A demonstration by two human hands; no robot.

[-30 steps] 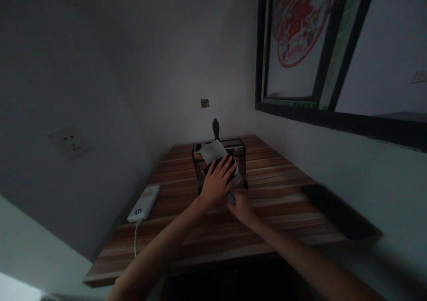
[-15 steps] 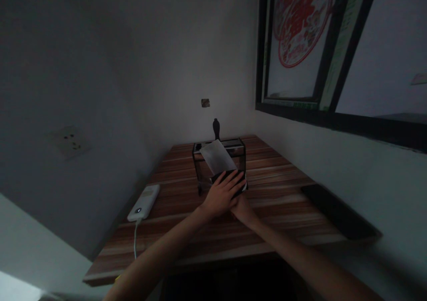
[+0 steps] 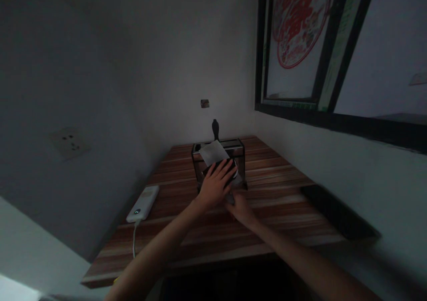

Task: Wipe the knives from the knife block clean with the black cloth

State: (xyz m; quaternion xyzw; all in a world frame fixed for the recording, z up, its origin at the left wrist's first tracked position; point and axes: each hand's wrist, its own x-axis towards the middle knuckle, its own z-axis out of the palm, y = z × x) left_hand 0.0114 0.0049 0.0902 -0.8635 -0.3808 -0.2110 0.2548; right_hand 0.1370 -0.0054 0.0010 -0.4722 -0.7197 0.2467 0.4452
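A wide grey blade of a cleaver [image 3: 213, 151] points up and away from me, in front of a knife stand [image 3: 236, 145]. Its lower end goes to my right hand [image 3: 243, 210], whose fingers are closed around the handle, mostly hidden. My left hand [image 3: 213, 187] presses a dark, flat pad [image 3: 231, 162] against the blade, fingers spread over it. What the pad is made of cannot be made out in the dim light. A black knife handle [image 3: 215, 127] sticks up from the stand.
A white power bank [image 3: 143, 203] with a cable lies on the wooden table [image 3: 276, 203] at the left. A dark, flat slab [image 3: 336, 210] rests along the right edge. Walls close in on both sides, with a socket [image 3: 70, 143] at left and a window [image 3: 300, 47] at right.
My left hand and the dark pad have slid up and left along the blade. A bit of blade shows below the pad now. My right hand has barely moved.
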